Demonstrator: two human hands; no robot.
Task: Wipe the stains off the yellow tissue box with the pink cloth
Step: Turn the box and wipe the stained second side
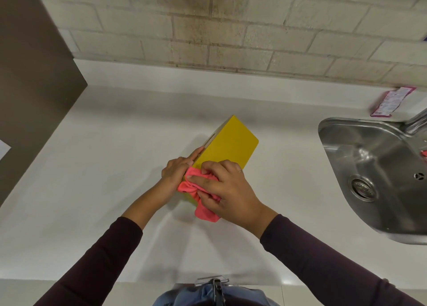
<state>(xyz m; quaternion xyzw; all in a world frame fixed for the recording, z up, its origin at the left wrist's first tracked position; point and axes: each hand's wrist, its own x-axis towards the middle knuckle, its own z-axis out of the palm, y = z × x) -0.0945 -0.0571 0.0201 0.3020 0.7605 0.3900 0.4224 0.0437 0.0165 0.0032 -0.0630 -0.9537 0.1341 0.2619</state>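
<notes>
The yellow tissue box point(227, 144) lies on its side in the middle of the white counter point(104, 167), its long face turned up and its slot side facing left. My left hand point(178, 170) grips the box's near left edge, fingers along the slot side. My right hand point(225, 188) presses the bunched pink cloth point(196, 190) against the near end of the box. The cloth hangs down over that end and hides it. No stains show on the visible yellow face.
A steel sink point(369, 167) with a drain and tap sits at the right. A pink-and-white packet point(390, 101) lies behind it by the brick wall point(231, 28). A dark brown panel point(30, 74) stands at the left. The counter's front edge runs just below my forearms.
</notes>
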